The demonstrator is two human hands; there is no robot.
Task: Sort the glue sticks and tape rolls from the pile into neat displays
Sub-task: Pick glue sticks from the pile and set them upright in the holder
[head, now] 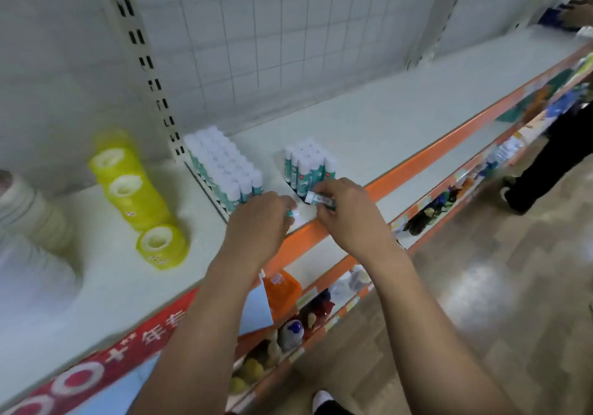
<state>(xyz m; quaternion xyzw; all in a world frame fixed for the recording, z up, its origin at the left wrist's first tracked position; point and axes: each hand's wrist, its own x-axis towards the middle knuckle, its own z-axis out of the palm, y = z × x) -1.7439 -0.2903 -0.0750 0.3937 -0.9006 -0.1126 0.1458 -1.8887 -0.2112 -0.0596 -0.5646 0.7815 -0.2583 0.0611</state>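
Observation:
Two blocks of upright white-capped teal glue sticks stand on the white shelf: a long block by the upright post and a smaller block to its right. My right hand pinches a glue stick lying sideways just in front of the smaller block. My left hand grips another glue stick, only its tip showing. Yellow tape rolls stand stacked at the left, one roll nearest the front edge.
Whitish tape rolls sit at the far left. The shelf has an orange front edge; lower shelves hold mixed goods. Another person's leg is at the right, a hand at the far end.

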